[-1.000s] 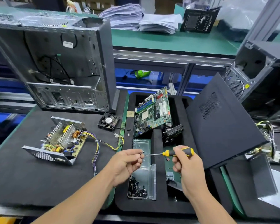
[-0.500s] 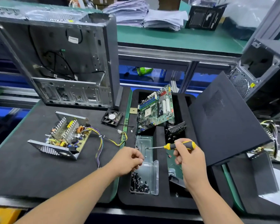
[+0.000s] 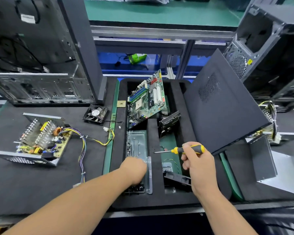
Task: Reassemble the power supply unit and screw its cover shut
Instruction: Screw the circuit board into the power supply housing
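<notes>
So the open power supply sits on the counter, well off to the left of the foam tray, cover off, wires trailing toward the tray. Right hand has its grip wrapped round a yellow-and-black screwdriver, tip pointing left over the tray. Left hand is down in the clear screw box in the tray, fingers hidden, so can't tell its grip.
</notes>
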